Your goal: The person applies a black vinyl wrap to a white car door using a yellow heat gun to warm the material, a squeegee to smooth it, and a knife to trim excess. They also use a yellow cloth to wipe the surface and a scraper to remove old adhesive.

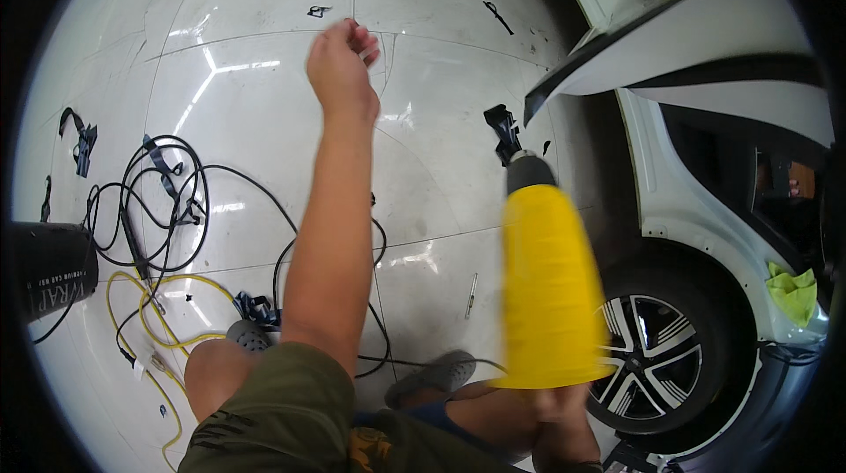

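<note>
My left hand (342, 67) is raised over the floor at the end of my outstretched arm. Its fingers are loosely curled in, and I see nothing in them. A yellow heat gun (551, 288) with a dark collar and metal nozzle stands out in front of me on the right, pointing away. My right hand (561, 402) is wrapped round its lower end, mostly hidden under the yellow body. Beyond the nozzle lies a crumpled black film scrap (503, 134), on the floor as far as I can tell.
At right a pale car has a wheel (652, 345), a loose curved panel (679, 45) jutting out and a green cloth (791, 294). Black cable (204, 200) and yellow cord (110, 297) coil at left near a black box (53, 266). Dark scraps litter the glossy floor (264, 103).
</note>
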